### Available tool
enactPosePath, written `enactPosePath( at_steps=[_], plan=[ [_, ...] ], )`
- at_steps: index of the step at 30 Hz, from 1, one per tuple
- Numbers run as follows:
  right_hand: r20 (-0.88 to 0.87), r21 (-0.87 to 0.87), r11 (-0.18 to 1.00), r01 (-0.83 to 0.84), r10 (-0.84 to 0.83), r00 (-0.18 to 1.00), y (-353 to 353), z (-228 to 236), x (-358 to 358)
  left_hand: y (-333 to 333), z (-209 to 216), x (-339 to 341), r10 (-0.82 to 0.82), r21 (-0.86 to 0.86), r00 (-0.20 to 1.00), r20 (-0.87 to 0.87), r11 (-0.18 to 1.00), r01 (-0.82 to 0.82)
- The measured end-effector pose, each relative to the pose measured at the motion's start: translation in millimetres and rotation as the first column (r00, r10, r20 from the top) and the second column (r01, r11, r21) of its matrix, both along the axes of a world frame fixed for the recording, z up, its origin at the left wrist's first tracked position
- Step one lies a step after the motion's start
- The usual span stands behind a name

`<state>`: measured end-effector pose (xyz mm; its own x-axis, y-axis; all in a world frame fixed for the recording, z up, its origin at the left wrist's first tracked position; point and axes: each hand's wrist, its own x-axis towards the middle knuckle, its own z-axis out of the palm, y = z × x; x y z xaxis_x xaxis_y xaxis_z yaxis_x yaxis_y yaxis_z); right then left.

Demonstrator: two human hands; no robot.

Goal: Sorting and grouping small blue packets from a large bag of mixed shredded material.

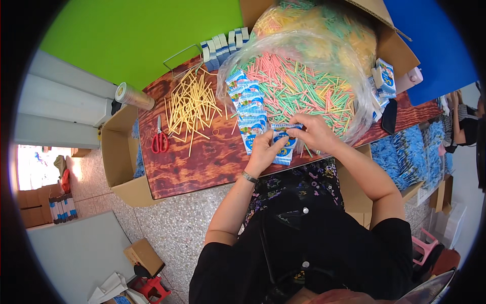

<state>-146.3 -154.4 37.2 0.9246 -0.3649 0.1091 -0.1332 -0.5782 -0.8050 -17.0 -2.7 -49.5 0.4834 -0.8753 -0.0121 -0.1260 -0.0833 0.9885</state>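
At the table's near edge, my left hand [263, 153] and my right hand [315, 134] both pinch a small blue-and-white packet [281, 128]. The left thumb lies across its front, while the right fingers grip its upper edge. Just below it, another blue-and-white packet [283, 156] shows partly. An overlapping row of similar packets [249, 109] runs away from me, left of my hands. Beyond my hands, a large clear plastic bag [360, 104] gapes over a heap of pink, green and yellow sticks [309, 91]. Fine print and the packet's contents cannot be made out.
Pale yellow sticks [191, 107] lie loose at the left, near red-handled scissors [160, 141] and a rubber band [216, 131]. A lidded jar [134, 96] stands at the table's left edge. Rightward are more packets [386, 78] and a dark phone [389, 116]. Cardboard boxes [119, 162] flank the table.
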Motion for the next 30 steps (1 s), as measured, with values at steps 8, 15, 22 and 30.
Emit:
enactPosePath(
  at_steps=[8, 15, 22, 30],
  plan=[
    [0.008, -0.008, 0.992, -0.128, 0.128, 0.992, -26.0, 2.7, 21.1, -3.5, -4.0, 8.0, 0.176, -0.021, 0.973, 0.150, 0.984, -0.174],
    [-0.369, -0.716, 0.691, 0.098, -0.494, 0.787, -114.3, -41.5, 77.7, -11.1, 11.8, -2.5, 0.149, -0.008, 0.975, 0.162, 0.989, -0.150],
    [-0.469, -0.704, 0.700, 0.120, -0.585, 0.662, -92.5, -30.7, 95.1, -6.0, 5.3, -3.4, 0.168, -0.068, 0.976, 0.137, 0.985, -0.160],
    [-0.274, -0.765, 0.601, 0.231, -0.629, 0.727, -89.6, -53.8, 83.4, -4.3, 12.3, -4.0, 0.166, -0.043, 0.974, 0.153, 0.986, -0.161]
  ],
)
